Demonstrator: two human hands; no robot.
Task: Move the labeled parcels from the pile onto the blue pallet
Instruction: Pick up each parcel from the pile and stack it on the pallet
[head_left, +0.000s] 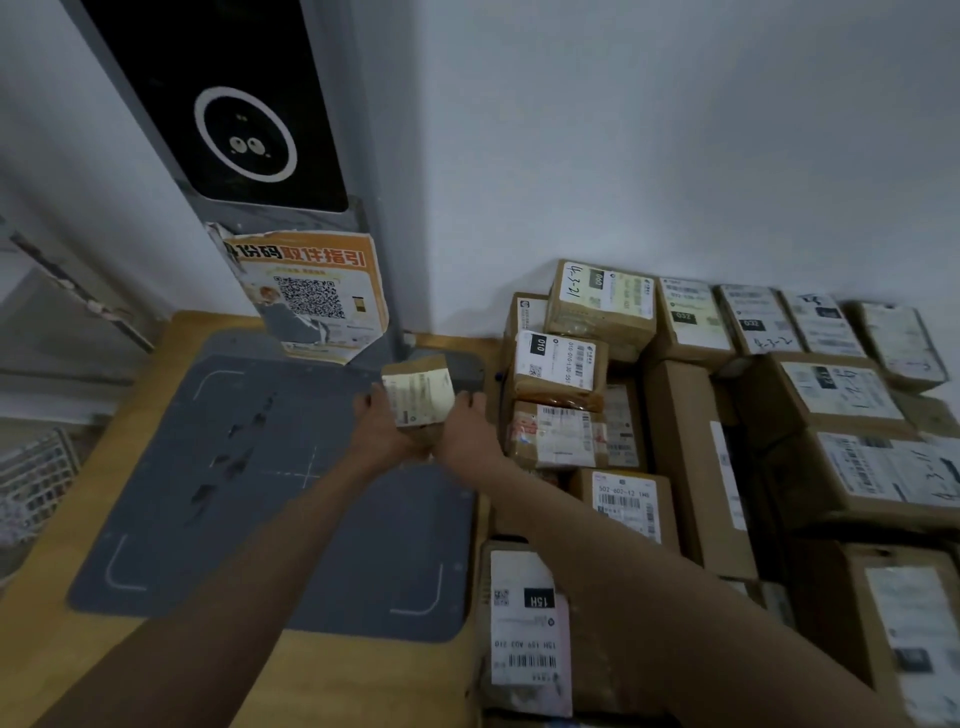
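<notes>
Two hands on one small parcel (420, 396), held above the far right part of the grey mat (270, 483); left hand (382, 434) at the parcel's 8 o'clock, fingers curled up along its left edge, thumb hidden beneath; right hand (466, 431) at its 4 o'clock, fingers wrapped round the right edge, fingertips (470, 400) showing dark against the cardboard; both closed on the box, neither spread. Parcel tilted, pale label face up, brown cardboard showing along the top edge; blurred, print unreadable.

Grey mat with white corner marks lying on a wooden table (47, 613); grey post (374, 270) rising at 12 o'clock from the mat, black screen (244, 119) with a white ring mounted high on it; orange and white poster (311, 296) with a square code stuck lower on the post, torn at its corners.

Many more parcels in a pile (727, 467) at 3 o'clock from the hands, tight against the white wall (675, 130); box marked 010 (558, 369) just beside the right hand, another box (602, 306) stacked behind and above it at 1 o'clock; box marked 15H (524, 629) at 5 o'clock, against the table edge; long plain carton (691, 457) among the rest. Wire basket (36, 478) at 9 o'clock, past the table edge, partly in view.

Blue pallet not in view.
</notes>
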